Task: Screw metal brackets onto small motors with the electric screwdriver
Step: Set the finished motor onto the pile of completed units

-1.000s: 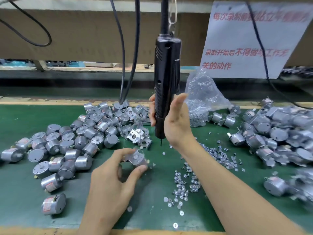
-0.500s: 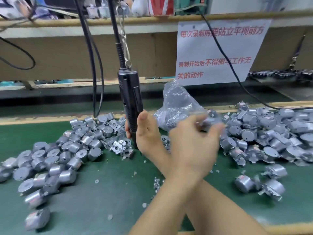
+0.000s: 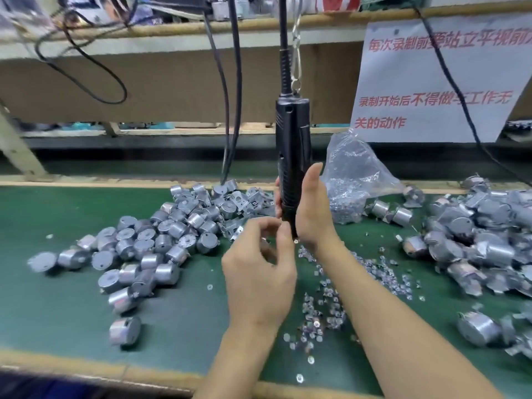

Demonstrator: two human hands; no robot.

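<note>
Light was even and fairly bright, diffuse, apparently from overhead. Shadows under the motors [image 3: 161,243] on the green mat [image 3: 72,312] were short and soft. No hard glare, only a dull sheen on the metal cans and sparkle off the clear bag [image 3: 354,174].

Centre was sharpest: the electric screwdriver [image 3: 292,145] and the right hand [image 3: 312,214] gripping it read clean. The left hand [image 3: 259,277] was smeared at the fingertips [image 3: 283,229].

Motors at the left and right edges were blurred, worst at lower right. Wide-angle bend showed in the shelf edge [image 3: 172,27] bowing along the top. The upper left corner was dimmer and soft. Red text on the white sign [image 3: 431,82] at upper right was slightly fuzzy.
</note>
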